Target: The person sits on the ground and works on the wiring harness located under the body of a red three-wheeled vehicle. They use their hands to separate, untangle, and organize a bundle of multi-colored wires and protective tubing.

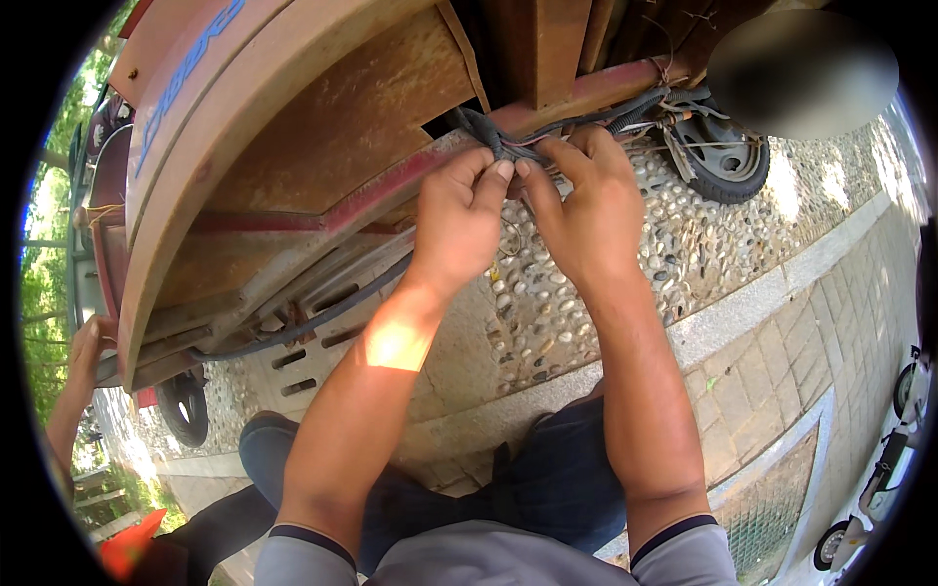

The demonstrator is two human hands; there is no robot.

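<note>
A bundle of dark electrical wires runs along the rusty red metal frame of a tilted vehicle. My left hand pinches the bundle between thumb and bent fingers. Close beside it, my right hand grips the same wires, its thumb almost meeting the left thumb. Exactly which strands lie between the fingertips is hidden. From there the wiring passes right into black corrugated conduit. A separate dark cable sags below the frame to the left.
The rusty brown body panel rises at upper left. A wheel stands at right and a tyre at lower left. Another person's hand holds the panel's left edge. Pebbled paving lies below; a parked white scooter is far right.
</note>
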